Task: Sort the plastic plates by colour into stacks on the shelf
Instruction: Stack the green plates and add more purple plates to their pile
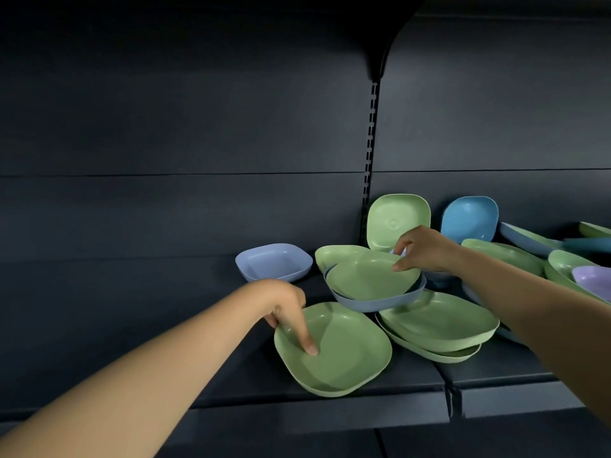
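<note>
My left hand point(287, 307) pinches the left rim of a green plate point(344, 355) lying near the front of the dark shelf point(165, 309), thumb inside the plate. My right hand point(425, 247) grips the far rim of another green plate point(370, 277), which sits in a grey-blue plate point(377, 302). A stack of green plates point(439, 325) lies just right of these. A lone grey-blue plate point(274, 262) rests further left. One green plate point(398, 219) and one bright blue plate point(469, 219) lean upright against the back wall.
More green, blue and one purple plate point(591, 279) are piled at the far right. A slotted upright point(370, 143) divides the back wall. The shelf's left half holds nothing but the grey-blue plate. The shelf's front edge point(297, 414) runs below the plates.
</note>
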The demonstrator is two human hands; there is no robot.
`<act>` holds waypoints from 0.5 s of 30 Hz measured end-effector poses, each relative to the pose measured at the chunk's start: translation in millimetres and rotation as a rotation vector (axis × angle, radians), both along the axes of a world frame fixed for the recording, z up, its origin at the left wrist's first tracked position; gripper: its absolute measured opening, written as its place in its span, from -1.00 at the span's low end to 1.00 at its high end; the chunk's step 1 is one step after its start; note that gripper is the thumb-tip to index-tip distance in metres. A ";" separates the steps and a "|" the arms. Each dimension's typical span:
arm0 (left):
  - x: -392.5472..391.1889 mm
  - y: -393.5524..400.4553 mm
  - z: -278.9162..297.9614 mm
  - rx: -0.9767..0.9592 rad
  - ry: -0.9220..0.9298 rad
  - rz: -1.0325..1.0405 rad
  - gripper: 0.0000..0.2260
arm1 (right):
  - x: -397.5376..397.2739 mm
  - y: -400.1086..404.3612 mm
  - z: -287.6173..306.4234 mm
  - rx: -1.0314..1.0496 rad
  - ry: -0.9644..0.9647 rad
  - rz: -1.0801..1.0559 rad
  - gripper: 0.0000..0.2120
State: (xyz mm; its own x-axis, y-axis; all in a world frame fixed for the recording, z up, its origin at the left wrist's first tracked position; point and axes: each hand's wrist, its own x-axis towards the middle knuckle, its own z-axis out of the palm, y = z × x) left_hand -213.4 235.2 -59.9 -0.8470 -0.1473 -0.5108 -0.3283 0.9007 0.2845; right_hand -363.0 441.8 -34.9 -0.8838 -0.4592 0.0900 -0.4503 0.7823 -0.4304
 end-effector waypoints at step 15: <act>56.9 -67.2 24.2 0.368 0.266 0.454 -0.69 | 21.4 -13.4 21.5 -0.294 -0.222 -0.027 -0.76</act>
